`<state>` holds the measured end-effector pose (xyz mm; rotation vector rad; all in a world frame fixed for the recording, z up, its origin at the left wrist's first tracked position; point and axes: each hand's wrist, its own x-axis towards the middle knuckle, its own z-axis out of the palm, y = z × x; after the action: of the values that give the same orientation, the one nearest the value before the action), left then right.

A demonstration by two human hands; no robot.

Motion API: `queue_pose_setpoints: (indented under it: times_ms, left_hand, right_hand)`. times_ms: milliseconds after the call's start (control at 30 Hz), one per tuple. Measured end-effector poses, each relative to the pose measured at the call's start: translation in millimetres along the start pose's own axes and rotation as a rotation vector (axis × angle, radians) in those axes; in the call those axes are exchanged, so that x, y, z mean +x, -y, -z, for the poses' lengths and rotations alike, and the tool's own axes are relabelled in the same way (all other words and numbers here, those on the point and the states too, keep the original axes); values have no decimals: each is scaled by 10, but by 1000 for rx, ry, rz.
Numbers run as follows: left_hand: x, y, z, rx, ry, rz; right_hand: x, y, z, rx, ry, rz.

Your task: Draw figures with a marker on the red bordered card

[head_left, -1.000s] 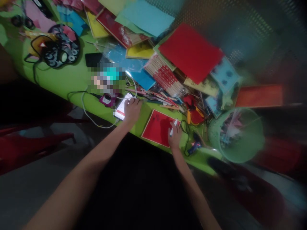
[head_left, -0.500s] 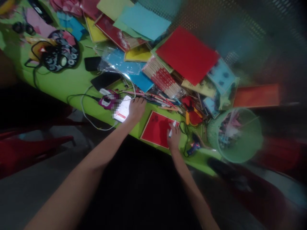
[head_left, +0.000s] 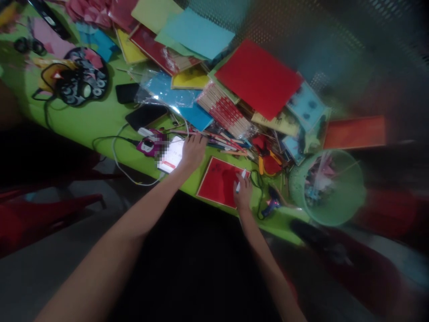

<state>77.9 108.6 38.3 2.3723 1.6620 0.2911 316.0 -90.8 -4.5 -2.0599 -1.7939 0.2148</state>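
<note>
My left hand (head_left: 192, 151) lies on the green table (head_left: 97, 118) with its fingers resting on the right edge of a lit white phone (head_left: 171, 154). My right hand (head_left: 243, 190) is closed round a white pen (head_left: 240, 179), its tip over a red sheet (head_left: 219, 180) that lies near the table's front edge. A row of coloured pencils (head_left: 221, 141) lies just beyond both hands.
Stacks of coloured paper, with a large red sheet (head_left: 259, 78), cover the far side. A green bucket (head_left: 330, 188) of scraps stands at right. A blue glue gun (head_left: 272, 205), a dark phone (head_left: 145, 115), cables (head_left: 117, 154) and a black patterned mask (head_left: 82, 82) lie around.
The view has shifted slightly. My left hand slid a little to the right along the phone's edge. My right hand stays on the red sheet with the pen.
</note>
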Motion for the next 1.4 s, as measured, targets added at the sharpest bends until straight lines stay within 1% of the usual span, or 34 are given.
queue_pose_setpoints:
  times_ms: [167, 233, 333, 433, 567, 800, 1033, 1200, 1400]
  left_hand:
    - [198, -6, 12, -28, -31, 2]
    - [212, -10, 10, -42, -37, 7]
    - [160, -18, 6, -72, -48, 12]
    - [59, -18, -1, -106, -60, 18]
    - [-87, 12, -15, -138, -61, 15]
    - [-333, 64, -37, -167, -21, -17]
    - [-610, -8, -44, -194, 20, -37]
    - [-854, -68, -71, -201, 47, -22]
    - [-1106, -26, -112, -207, 79, -4]
  right_hand:
    - [-3, -2, -2, 17, 12, 2]
    - [-2, 1, 2, 10, 16, 0]
    - [2, 5, 10, -3, 8, 10]
    - [7, 9, 17, -2, 1, 11]
    - [9, 14, 24, 12, 27, -5]
    - [13, 27, 35, -3, 6, -5]
    - [23, 43, 62, -2, 27, -19]
    - [27, 34, 63, -32, 8, 15]
    - [21, 29, 66, -23, 13, 27]
